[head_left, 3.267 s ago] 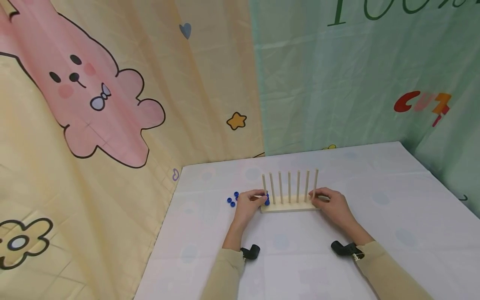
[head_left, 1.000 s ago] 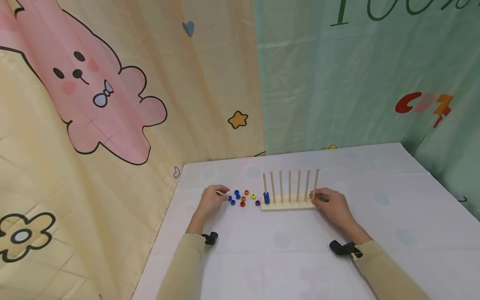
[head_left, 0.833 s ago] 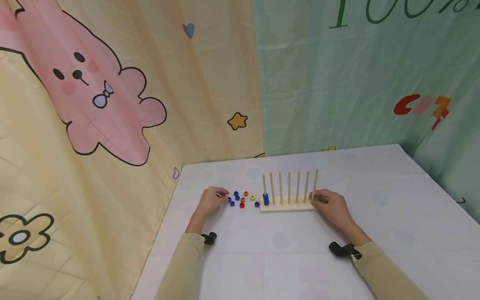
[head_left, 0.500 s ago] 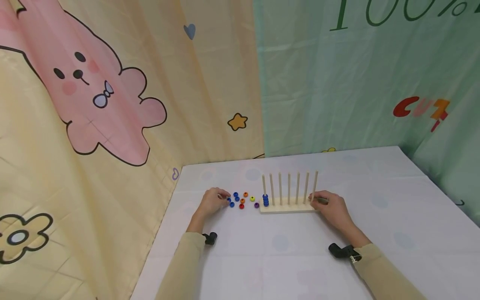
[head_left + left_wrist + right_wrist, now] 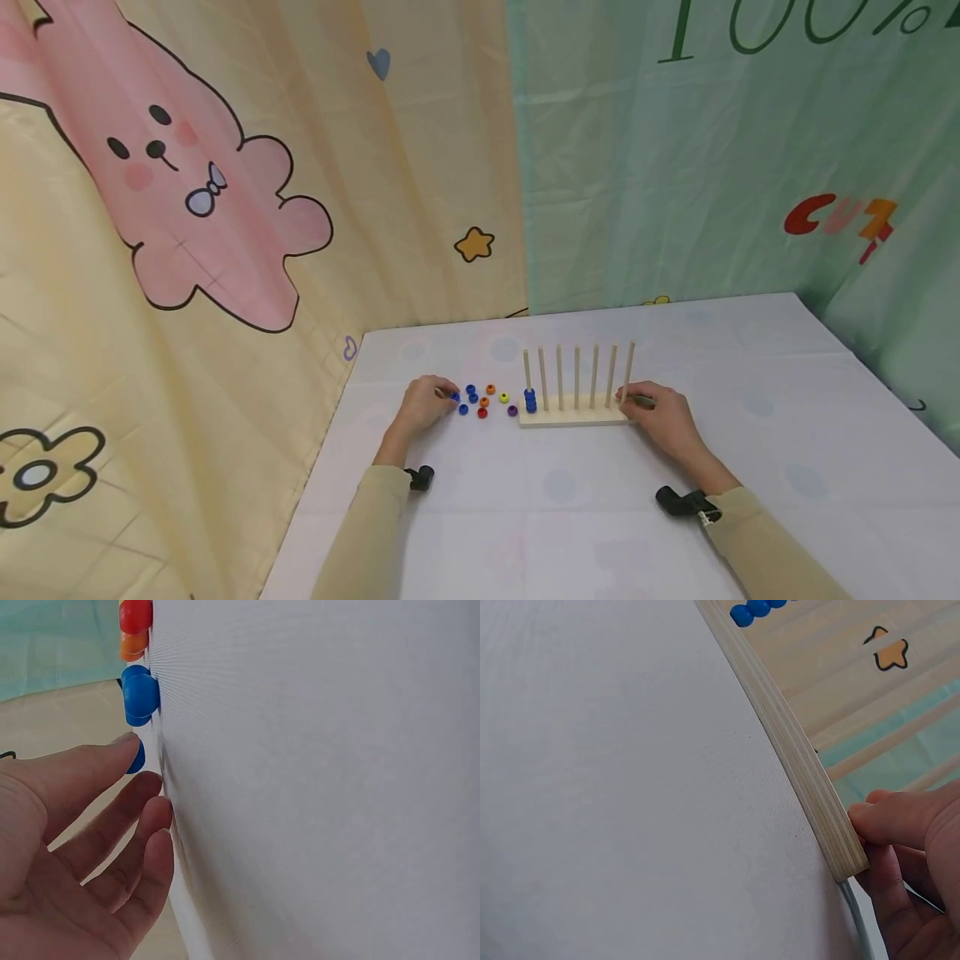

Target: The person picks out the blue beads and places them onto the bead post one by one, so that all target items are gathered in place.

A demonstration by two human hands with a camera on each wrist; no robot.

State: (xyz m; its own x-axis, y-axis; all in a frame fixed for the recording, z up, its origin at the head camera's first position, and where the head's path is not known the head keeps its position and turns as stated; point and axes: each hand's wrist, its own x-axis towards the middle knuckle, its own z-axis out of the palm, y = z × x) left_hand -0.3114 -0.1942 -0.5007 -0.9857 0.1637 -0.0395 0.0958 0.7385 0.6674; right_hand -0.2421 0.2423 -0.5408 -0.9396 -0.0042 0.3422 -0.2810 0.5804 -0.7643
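**Left hand (image 5: 423, 404) at a blue bead (image 5: 137, 759), right hand (image 5: 663, 417) on a wooden peg board (image 5: 573, 421)**

The left hand is near the left edge of the white surface (image 5: 562, 533), toward the far edge. Its thumb touches the blue bead and the gap between its fingers is small. They seem to pinch the bead, but the thumb hides part of it, so this is hard to see for sure.

Three loose blue beads (image 5: 470, 389) lie just beside that hand. Next to them are two orange beads (image 5: 484, 402), a red bead (image 5: 482, 412), a yellow bead (image 5: 504, 397) and a purple bead (image 5: 513, 411). The purple one is just beside the left end of the peg board.

The peg board lies flat, also toward the far edge. Seven thin pegs (image 5: 577, 375) stand up in a row on it. Three stacked blue beads (image 5: 530, 401) sit around the peg at its left end. The right hand's fingers hold the board's right end, near the last peg.
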